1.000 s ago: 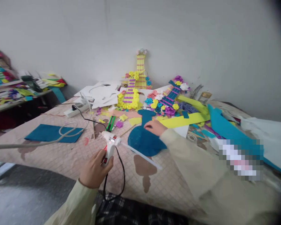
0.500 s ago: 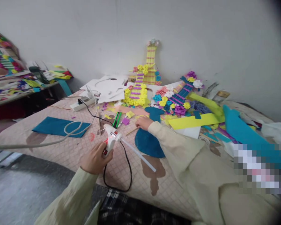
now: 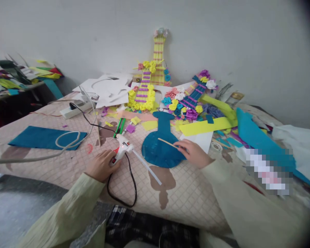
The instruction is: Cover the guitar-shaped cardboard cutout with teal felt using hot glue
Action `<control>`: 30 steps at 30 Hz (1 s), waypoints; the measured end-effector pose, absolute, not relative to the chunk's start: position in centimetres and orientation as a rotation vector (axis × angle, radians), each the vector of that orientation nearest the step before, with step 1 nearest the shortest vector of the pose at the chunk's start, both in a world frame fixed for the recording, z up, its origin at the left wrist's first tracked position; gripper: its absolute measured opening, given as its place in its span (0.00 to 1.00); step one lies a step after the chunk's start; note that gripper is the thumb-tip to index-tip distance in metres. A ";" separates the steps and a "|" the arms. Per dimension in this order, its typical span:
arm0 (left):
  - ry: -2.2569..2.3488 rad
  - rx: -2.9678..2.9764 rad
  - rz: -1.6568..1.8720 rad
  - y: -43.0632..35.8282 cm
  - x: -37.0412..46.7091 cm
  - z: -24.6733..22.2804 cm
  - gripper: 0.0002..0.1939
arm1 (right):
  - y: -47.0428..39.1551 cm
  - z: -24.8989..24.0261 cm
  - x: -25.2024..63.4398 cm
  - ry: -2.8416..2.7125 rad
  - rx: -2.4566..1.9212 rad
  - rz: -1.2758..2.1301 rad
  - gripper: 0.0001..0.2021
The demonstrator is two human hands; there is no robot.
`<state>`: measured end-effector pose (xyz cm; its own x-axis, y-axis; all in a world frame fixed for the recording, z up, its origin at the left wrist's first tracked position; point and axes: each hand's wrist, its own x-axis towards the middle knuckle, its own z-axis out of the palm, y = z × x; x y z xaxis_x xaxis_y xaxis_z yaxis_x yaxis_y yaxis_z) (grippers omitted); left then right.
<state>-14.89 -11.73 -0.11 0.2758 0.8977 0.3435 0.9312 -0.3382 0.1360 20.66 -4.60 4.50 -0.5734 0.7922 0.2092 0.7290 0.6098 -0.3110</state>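
My left hand (image 3: 102, 166) is wrapped round the handle of a white hot glue gun (image 3: 123, 146), whose rear end has a long clear glue stick (image 3: 147, 167) poking out toward me. Between the thumb and fingers of my right hand (image 3: 195, 153) is a thin wooden stick (image 3: 167, 142), pointing left. That stick is over a teal, lute-shaped cutout (image 3: 155, 156) with a round body, a neck and a wider top, lying flat on the table. A green utility knife (image 3: 119, 127) lies beyond the glue gun.
A folded teal sheet (image 3: 45, 137) lies at left under a looped white cable. Behind it sits a power strip (image 3: 74, 108). Flower-decorated paper instruments (image 3: 144, 91) lean at the back, among scraps. Yellow strips (image 3: 206, 126) and teal sheets (image 3: 258, 134) lie at right.
My right hand has drawn back rightward from the cutout's neck, with the wooden stick now in its fingers. My left hand still grips the glue gun. The view has shifted slightly.
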 end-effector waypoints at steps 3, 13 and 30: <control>-1.726 -2.480 -0.481 -11.4 -14.8 0.1 0.11 | -6.3 2.2 21.2 -2.476 -1.248 0.280 0.15; -1.768 -2.474 -0.387 -12.2 -14.1 3.5 0.17 | -6.9 0.8 19.8 -2.454 -1.250 0.243 0.14; -1.401 -2.631 -0.162 -7.3 -0.1 2.8 0.18 | -7.9 -0.6 19.4 -2.528 -1.121 -0.052 0.17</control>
